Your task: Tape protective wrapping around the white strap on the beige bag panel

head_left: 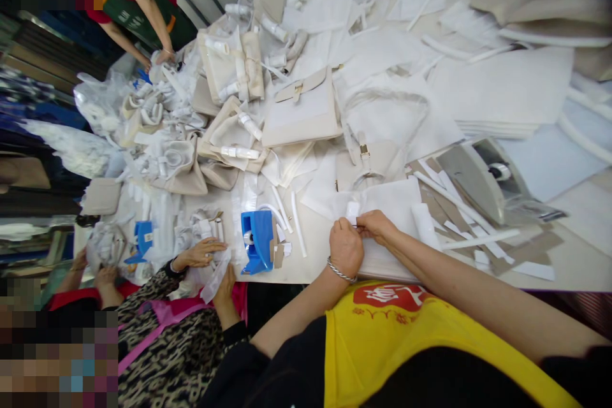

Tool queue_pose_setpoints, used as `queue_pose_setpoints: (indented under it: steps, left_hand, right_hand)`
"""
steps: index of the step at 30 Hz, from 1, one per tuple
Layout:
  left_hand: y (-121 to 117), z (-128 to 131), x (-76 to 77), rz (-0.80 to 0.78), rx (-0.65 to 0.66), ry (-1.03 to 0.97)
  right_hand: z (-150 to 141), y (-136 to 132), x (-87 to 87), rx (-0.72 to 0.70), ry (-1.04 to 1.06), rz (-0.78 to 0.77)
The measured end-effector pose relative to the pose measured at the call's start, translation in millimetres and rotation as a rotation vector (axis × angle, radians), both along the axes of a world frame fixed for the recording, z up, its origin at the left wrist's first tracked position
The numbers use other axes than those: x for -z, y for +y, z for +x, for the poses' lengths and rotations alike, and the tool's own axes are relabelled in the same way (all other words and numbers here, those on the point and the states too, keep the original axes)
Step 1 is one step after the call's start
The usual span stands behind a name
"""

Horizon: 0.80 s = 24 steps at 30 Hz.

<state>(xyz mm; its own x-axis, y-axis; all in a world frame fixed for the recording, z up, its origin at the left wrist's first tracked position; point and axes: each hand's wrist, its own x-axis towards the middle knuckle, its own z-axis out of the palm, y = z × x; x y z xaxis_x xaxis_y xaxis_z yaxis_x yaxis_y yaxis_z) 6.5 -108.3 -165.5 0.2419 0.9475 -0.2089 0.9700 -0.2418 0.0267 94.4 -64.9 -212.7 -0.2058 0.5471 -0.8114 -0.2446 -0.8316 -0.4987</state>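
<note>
My left hand, with a braided silver bracelet at the wrist, is closed at the near edge of the table. My right hand meets it there, thumb and fingertips pinched together. Between them a small white piece pokes up; whether it is paper or foam I cannot tell. Just beyond lies a cream handbag with a gold clasp, its strap looped behind it and clear plastic about it. White sheets lie under and beside my hands.
To my left stands a blue tape dispenser, to the right a grey tape dispenser among card strips. A larger cream bag and several wrapped bags are heaped beyond. Co-workers' hands work along the left side.
</note>
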Motion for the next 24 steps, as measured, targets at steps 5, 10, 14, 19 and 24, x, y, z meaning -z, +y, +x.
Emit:
queue_pose_setpoints:
  steps: [5, 10, 14, 19, 24]
  left_hand:
    - [-4.0, 2.9, 1.3, 0.019, 0.103, 0.063]
    - [-6.3, 8.0, 2.4, 0.014, 0.166, 0.099]
    - [-4.7, 4.5, -2.2, -0.002, 0.139, 0.008]
    - [17.3, -22.5, 3.2, -0.124, -0.263, -0.518]
    - [46.8, -49.9, 21.2, -0.727, -0.643, -1.078]
  right_hand:
    - [9.7, 3.2, -2.1, -0.034, 0.131, -0.002]
    - [15.4, 3.2, -1.8, -0.059, 0.211, 0.038]
    - [16.7, -0.4, 1.5, -0.056, 0.224, 0.095]
    - [15.4, -1.2, -0.8, -0.083, 0.233, 0.172]
    - [11.6, -0.8, -5.4, -0.064, 0.177, 0.234]
